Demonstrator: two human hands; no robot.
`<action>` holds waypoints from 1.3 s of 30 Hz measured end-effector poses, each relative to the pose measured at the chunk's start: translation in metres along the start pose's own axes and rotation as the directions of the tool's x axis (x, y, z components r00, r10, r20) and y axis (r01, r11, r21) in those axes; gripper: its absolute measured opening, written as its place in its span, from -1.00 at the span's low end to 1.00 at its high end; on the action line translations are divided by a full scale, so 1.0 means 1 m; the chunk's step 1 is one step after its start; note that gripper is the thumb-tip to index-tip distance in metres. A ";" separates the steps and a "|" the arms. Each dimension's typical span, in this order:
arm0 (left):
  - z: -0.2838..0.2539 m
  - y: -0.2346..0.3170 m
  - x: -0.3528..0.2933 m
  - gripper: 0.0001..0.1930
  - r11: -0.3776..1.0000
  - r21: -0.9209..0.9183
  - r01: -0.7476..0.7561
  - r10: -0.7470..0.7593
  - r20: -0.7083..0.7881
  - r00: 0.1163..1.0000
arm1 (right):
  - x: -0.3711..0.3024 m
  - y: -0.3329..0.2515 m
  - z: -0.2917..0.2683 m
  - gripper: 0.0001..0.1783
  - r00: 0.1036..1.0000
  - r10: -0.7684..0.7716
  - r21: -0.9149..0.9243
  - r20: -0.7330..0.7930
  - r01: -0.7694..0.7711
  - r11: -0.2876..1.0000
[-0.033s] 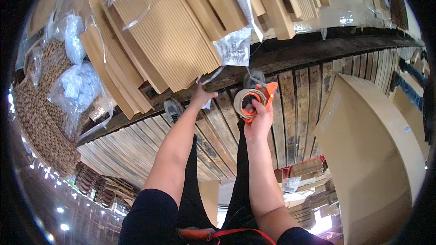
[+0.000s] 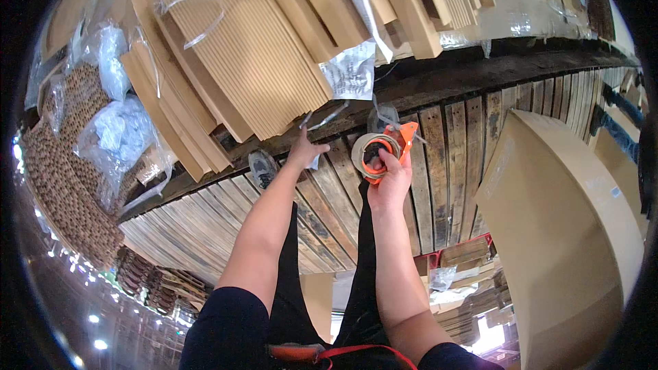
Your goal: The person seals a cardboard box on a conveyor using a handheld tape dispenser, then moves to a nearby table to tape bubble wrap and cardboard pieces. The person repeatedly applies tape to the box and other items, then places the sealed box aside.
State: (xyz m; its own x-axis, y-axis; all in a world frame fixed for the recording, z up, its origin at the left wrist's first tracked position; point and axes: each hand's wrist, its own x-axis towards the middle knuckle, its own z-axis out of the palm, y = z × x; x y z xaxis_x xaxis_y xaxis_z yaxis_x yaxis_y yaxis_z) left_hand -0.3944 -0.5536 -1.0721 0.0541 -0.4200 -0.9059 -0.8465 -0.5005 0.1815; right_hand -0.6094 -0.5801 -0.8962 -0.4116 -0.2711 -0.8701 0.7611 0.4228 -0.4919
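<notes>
Nothing has moved since the earlier frame. At picture centre our right hand [image 2: 389, 181] is clamped around the orange tape dispenser [image 2: 384, 151] with its brown roll. Our left hand [image 2: 303, 151], to its left, pinches the clear tape end [image 2: 329, 118] near the stacked cardboard sheets [image 2: 240, 62]. We judge the tape light, thin and sticky; best held by its free end.

No visible change between the two moments, left hand [image 2: 303, 153] on the clear tape strip [image 2: 327, 118], right hand [image 2: 389, 179] gripping the orange tape dispenser [image 2: 384, 147], as before.
</notes>
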 end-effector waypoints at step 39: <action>-0.012 0.102 -0.009 -0.24 0.794 -0.527 0.302 0.151 0.653 0.742 | 0.007 0.060 -0.034 -0.46 0.994 0.053 -0.424 -0.095 -0.088 0.901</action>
State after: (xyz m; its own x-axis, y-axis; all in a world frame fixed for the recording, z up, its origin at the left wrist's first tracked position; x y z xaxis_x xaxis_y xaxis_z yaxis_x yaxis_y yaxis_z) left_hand -0.4751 -0.6097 -1.0404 -0.4342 0.1074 -0.8944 -0.3769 -0.9234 0.0721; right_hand -0.5837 -0.5276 -0.9330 -0.4163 -0.1654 -0.8941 0.5097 0.7718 -0.3801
